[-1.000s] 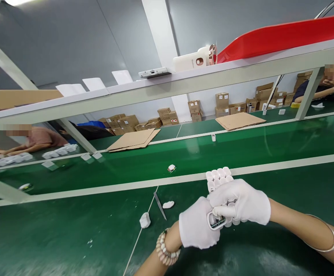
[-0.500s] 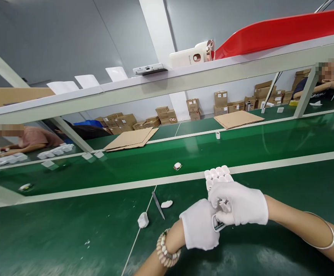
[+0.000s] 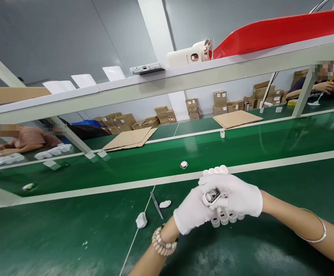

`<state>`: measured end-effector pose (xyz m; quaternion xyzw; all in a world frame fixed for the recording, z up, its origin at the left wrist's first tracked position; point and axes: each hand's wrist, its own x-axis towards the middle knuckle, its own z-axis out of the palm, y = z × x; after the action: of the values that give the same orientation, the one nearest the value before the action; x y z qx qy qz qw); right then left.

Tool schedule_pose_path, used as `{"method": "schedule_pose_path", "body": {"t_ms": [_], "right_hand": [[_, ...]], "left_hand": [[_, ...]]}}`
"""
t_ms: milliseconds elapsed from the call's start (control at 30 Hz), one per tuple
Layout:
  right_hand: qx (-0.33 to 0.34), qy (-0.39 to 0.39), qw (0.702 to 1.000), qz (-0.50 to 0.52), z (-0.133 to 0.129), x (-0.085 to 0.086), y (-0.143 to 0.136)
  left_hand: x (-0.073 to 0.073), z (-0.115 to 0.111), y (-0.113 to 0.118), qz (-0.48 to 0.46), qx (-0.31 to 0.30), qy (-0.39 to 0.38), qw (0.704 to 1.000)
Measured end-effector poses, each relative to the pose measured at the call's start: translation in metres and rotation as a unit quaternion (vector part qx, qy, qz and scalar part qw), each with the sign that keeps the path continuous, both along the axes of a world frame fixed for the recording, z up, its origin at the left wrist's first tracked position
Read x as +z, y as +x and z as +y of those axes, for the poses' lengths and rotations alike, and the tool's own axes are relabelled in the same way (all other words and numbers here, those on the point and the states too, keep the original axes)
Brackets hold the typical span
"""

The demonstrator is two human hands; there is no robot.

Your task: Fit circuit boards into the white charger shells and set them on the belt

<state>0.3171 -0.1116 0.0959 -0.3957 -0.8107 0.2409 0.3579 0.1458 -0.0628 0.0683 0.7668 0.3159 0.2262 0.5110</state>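
A small white housing (image 3: 212, 196) with electronic parts showing in its open side is held between my two white-gloved hands. My left hand (image 3: 192, 209) is closed round its left side. My right hand (image 3: 236, 193) is closed against its right side, with the fingers partly overlapping the left glove. Beneath and behind the gloves stand rows of white housings (image 3: 223, 217) on the green table, partly hidden by my hands. Left of my hands lie metal tweezers (image 3: 157, 205), a flat white piece (image 3: 165, 204) and a crumpled white lump (image 3: 141, 220).
A green conveyor belt (image 3: 155, 163) crosses beyond a pale rail, carrying a small white part (image 3: 184, 165) and another housing (image 3: 222, 134). Cardboard sheets (image 3: 130, 138) lie farther back. Above runs a shelf (image 3: 155, 86) with a red tray (image 3: 278, 32). People sit at far left and far right.
Both hands have risen slightly with the housing, which is now tilted with its open side showing more. The front housings have come into view. Parts on the belt have shifted right.
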Motion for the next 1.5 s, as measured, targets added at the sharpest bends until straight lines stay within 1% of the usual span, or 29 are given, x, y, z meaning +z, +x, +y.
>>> {"method": "schedule_pose_path", "body": {"t_ms": [67, 100, 133, 200, 233, 267, 367, 467, 533, 600, 667, 700, 767, 833, 900, 1000, 1067, 1133, 1200, 1267, 1367, 1433, 1500], "right_hand": [[-0.055, 0.003, 0.998, 0.024, 0.007, -0.004, 0.007], [-0.087, 0.001, 0.996, 0.030, 0.013, -0.007, 0.015], [-0.123, -0.001, 0.992, 0.032, 0.021, -0.010, 0.025], [-0.202, -0.004, 0.979, 0.020, 0.041, -0.019, 0.050], [-0.229, -0.010, 0.973, 0.010, 0.053, -0.027, 0.064], [-0.258, -0.016, 0.966, 0.002, 0.065, -0.036, 0.077], [-0.325, -0.047, 0.944, -0.032, 0.097, -0.071, 0.111], [-0.358, -0.075, 0.928, -0.072, 0.115, -0.106, 0.132], [-0.380, -0.076, 0.918, -0.090, 0.119, -0.121, 0.138], [-0.400, -0.055, 0.909, -0.104, 0.121, -0.127, 0.139], [-0.405, -0.020, 0.907, -0.112, 0.124, -0.125, 0.135], [-0.397, -0.005, 0.911, -0.115, 0.127, -0.122, 0.132], [-0.356, 0.005, 0.927, -0.117, 0.137, -0.113, 0.121], [-0.290, -0.016, 0.950, -0.115, 0.154, -0.104, 0.105], [-0.213, -0.054, 0.970, -0.106, 0.174, -0.096, 0.087], [-0.118, -0.102, 0.985, -0.078, 0.202, -0.086, 0.060], [-0.087, -0.127, 0.986, -0.061, 0.215, -0.082, 0.047], [-0.076, -0.154, 0.984, -0.044, 0.221, -0.080, 0.041], [-0.070, -0.178, 0.981, -0.017, 0.220, -0.081, 0.041], [-0.062, -0.191, 0.979, 0.023, 0.213, -0.082, 0.046], [-0.053, -0.186, 0.976, 0.098, 0.190, -0.077, 0.057], [-0.052, -0.168, 0.973, 0.148, 0.166, -0.067, 0.062], [-0.055, -0.140, 0.970, 0.188, 0.139, -0.053, 0.063]], "left_hand": [[0.003, 0.007, -0.006, 0.028, 0.025, 0.031, 0.999], [0.004, 0.011, -0.011, 0.073, 0.040, 0.062, 0.995], [0.005, 0.015, -0.017, 0.134, 0.051, 0.098, 0.985], [0.003, 0.026, -0.026, 0.259, 0.055, 0.167, 0.950], [0.000, 0.030, -0.028, 0.302, 0.048, 0.189, 0.933], [-0.004, 0.035, -0.029, 0.321, 0.042, 0.201, 0.925], [-0.026, 0.048, -0.021, 0.307, 0.053, 0.228, 0.923], [-0.056, 0.059, -0.005, 0.272, 0.074, 0.259, 0.924], [-0.075, 0.066, 0.004, 0.252, 0.085, 0.268, 0.926], [-0.092, 0.073, 0.008, 0.233, 0.099, 0.273, 0.928], [-0.103, 0.078, 0.009, 0.208, 0.114, 0.273, 0.932], [-0.108, 0.079, 0.009, 0.193, 0.123, 0.271, 0.935], [-0.113, 0.081, 0.007, 0.155, 0.141, 0.264, 0.941], [-0.115, 0.082, 0.005, 0.108, 0.159, 0.257, 0.947], [-0.115, 0.082, 0.004, 0.058, 0.169, 0.249, 0.952], [-0.115, 0.083, 0.003, -0.008, 0.182, 0.235, 0.955], [-0.115, 0.084, 0.003, -0.041, 0.196, 0.226, 0.953], [-0.115, 0.084, 0.004, -0.069, 0.207, 0.220, 0.951], [-0.115, 0.085, 0.004, -0.091, 0.217, 0.215, 0.948], [-0.114, 0.085, 0.004, -0.106, 0.231, 0.209, 0.945], [-0.107, 0.084, 0.004, -0.123, 0.242, 0.209, 0.940], [-0.096, 0.081, 0.003, -0.134, 0.235, 0.225, 0.936], [-0.079, 0.076, 0.001, -0.145, 0.214, 0.250, 0.933]]}}
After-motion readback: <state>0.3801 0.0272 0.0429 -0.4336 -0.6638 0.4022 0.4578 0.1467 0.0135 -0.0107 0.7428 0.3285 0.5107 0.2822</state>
